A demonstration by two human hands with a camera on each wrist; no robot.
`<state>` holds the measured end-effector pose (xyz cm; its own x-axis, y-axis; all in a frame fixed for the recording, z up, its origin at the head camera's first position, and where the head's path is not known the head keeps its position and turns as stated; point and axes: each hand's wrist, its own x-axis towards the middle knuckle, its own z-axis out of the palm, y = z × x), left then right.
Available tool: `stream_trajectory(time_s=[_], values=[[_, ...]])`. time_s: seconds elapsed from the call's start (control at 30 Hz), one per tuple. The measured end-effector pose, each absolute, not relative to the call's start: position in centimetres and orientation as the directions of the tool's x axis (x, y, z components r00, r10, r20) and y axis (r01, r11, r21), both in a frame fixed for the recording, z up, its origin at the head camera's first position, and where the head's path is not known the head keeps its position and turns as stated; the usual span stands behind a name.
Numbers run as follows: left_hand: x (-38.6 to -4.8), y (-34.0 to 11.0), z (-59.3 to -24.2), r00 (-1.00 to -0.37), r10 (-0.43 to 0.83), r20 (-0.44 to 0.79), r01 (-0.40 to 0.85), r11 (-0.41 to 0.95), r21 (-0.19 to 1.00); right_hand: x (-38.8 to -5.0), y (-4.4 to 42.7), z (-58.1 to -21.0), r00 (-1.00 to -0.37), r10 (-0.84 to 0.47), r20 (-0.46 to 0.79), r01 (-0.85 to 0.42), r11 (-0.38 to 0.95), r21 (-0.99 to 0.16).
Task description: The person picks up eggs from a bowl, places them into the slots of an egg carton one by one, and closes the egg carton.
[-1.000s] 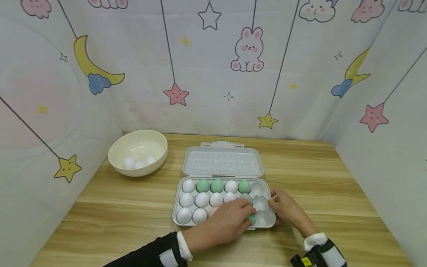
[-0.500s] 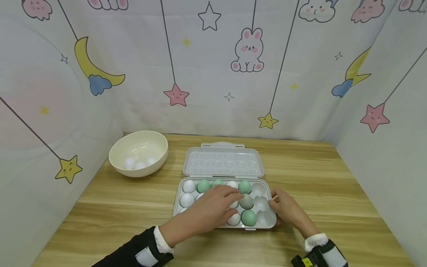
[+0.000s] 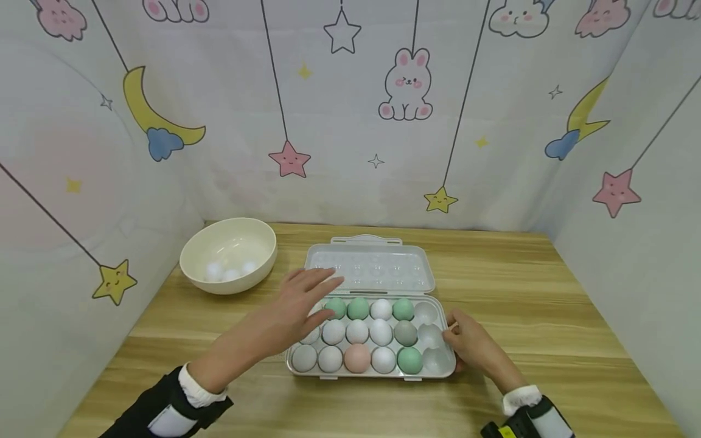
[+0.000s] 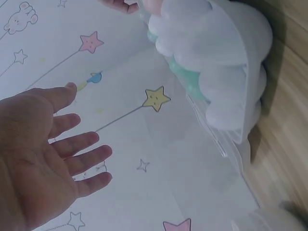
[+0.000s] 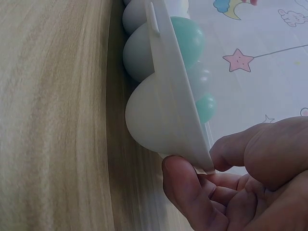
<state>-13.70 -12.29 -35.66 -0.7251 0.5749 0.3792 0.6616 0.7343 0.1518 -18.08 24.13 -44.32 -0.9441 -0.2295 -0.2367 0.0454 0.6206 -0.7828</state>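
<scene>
A pale plastic egg box [image 3: 432,361] lies open on the table, its lid [image 3: 383,274] folded back. Egg-like balls fill most cups: several white, several green [image 3: 409,360], one pink [image 3: 358,359] and one grey-green [image 3: 406,334]. The right column's three cups hold nothing. My right hand [image 3: 477,348] pinches the box's right rim; the right wrist view shows thumb and finger [image 5: 180,175] on the edge. My left hand [image 3: 292,313] hovers over the box's left end, hiding part of the back-left cups. Its fingers are spread with nothing in them, as the left wrist view confirms.
A cream bowl [image 3: 219,288] stands at the back left, with several white balls [image 3: 213,272] inside. Printed cloth walls [image 3: 350,188] enclose the wooden table [image 3: 493,267] at the back and both sides.
My left hand has moved left and back, off the green ball at the front right, across the box to its left end. My right hand stays on the rim.
</scene>
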Motion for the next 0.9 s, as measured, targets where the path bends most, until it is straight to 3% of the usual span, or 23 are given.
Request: stream_trajectory(time_s=[0.23, 0.57, 0.9], values=[[-14.0, -16.2, -34.3, -0.778, 0.495, 0.388, 0.570, 0.816, 0.101, -17.9, 24.0, -44.2, -0.944, -0.240, -0.228, 0.038, 0.605, -0.795], [-14.6, -21.7, -33.4, -0.847, 0.398, 0.353, 0.462, 0.879, 0.117, -17.7, 24.2, -44.3, -0.940, -0.232, -0.251, 0.058, 0.615, -0.786], [-16.7, -26.3, -34.0, -0.965, 0.214, 0.149, 0.244, 0.941, 0.233, -17.9, 24.3, -44.2, -0.938, -0.242, -0.249, 0.053, 0.610, -0.791]])
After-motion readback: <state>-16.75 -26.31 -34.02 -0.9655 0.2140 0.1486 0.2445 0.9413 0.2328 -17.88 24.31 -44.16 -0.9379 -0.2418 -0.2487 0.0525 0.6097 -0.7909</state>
